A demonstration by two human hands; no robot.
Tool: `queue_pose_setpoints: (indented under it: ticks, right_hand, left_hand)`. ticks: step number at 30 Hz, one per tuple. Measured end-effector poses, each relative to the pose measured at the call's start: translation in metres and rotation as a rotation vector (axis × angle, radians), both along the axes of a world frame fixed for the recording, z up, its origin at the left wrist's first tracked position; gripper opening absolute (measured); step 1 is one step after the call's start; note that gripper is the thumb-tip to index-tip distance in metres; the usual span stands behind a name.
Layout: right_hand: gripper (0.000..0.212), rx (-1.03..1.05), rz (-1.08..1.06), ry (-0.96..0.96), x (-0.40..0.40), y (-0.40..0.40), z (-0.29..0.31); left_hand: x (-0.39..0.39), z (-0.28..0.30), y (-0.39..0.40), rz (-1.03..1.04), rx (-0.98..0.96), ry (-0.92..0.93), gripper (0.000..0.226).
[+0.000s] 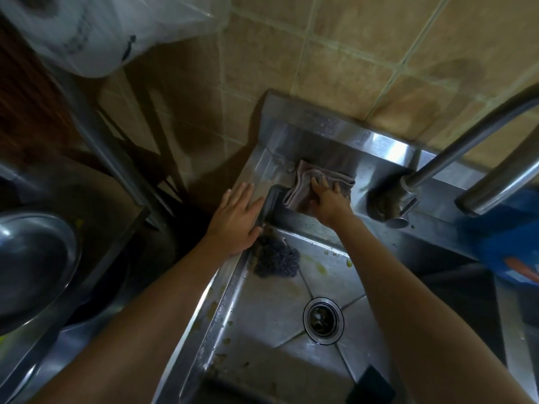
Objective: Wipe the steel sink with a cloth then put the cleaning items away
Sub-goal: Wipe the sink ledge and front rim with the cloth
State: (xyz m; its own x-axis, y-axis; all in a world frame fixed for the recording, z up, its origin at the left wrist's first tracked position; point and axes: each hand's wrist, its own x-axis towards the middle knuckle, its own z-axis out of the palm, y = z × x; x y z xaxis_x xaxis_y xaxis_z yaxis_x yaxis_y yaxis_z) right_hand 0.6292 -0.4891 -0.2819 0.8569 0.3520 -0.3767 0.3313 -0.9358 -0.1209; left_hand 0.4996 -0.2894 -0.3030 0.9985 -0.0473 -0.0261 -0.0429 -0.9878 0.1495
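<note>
Wiping is underway: right hand (326, 196) presses folded grey-brown cloth (303, 182) on far steel sink (262, 301) ledge, left hand (237, 211) flat on the left rim; yellowish residue and dark scouring pad (275, 262) remain.

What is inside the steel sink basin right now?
A dark scrubber lies at the far left of the sink, the drain sits mid-floor, with yellowish residue specks. The right arm covers part of the floor.

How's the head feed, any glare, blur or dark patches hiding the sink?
Head view: bright glare on the sink's back rim; left side in deep shadow; wide-angle bending of the faucet; blue item at right blurred; cloth and drain readable.
</note>
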Motion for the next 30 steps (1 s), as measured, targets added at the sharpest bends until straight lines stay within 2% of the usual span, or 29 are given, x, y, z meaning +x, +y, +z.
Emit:
queue_pose_setpoints:
  ticks: [13,20,30]
  right_hand:
    - [0.064,-0.025,0.189,-0.006,0.02,0.015,-0.009]
    - [0.063,-0.028,0.254,0.003,0.024,0.029,-0.009]
    - [0.073,-0.036,0.301,0.035,0.022,0.056,-0.006]
  left_hand:
    - [-0.005,0.002,-0.005,0.056,0.011,-0.022,0.066]
    - [-0.017,0.004,-0.01,0.089,0.029,0.036,0.066]
    - [-0.03,0.006,-0.009,0.086,0.025,0.041,0.064]
